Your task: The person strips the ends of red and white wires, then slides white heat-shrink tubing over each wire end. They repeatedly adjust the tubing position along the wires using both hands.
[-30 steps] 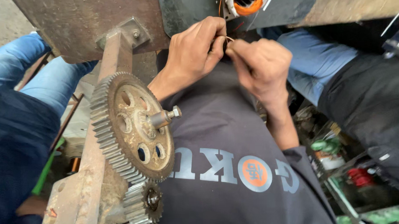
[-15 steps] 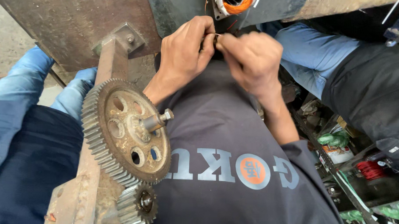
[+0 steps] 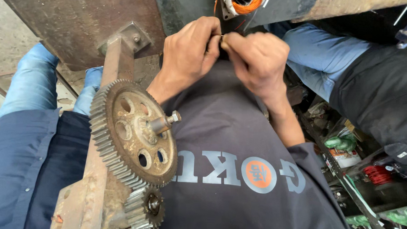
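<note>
My left hand [image 3: 187, 55] and my right hand [image 3: 259, 62] meet fingertip to fingertip in front of my dark printed shirt [image 3: 238, 143]. Both pinch a small thin wire [image 3: 222, 37] that barely shows between the fingers. Just above them is an orange wire winding [image 3: 245, 4] inside a metal housing. A large rusty gear [image 3: 133, 130] with a protruding shaft stands to the lower left of my left forearm.
A smaller pinion [image 3: 148, 207] meshes below the big gear on a rusty frame [image 3: 117, 62]. A person in blue jeans [image 3: 31, 83] is at the left, and another person's blue sleeve [image 3: 323, 51] is at the right. Green and red items lie on cluttered shelving [image 3: 372, 179] at the lower right.
Both hands have stayed pinched together and drifted slightly upward in view. The gear and frame have hardly shifted.
</note>
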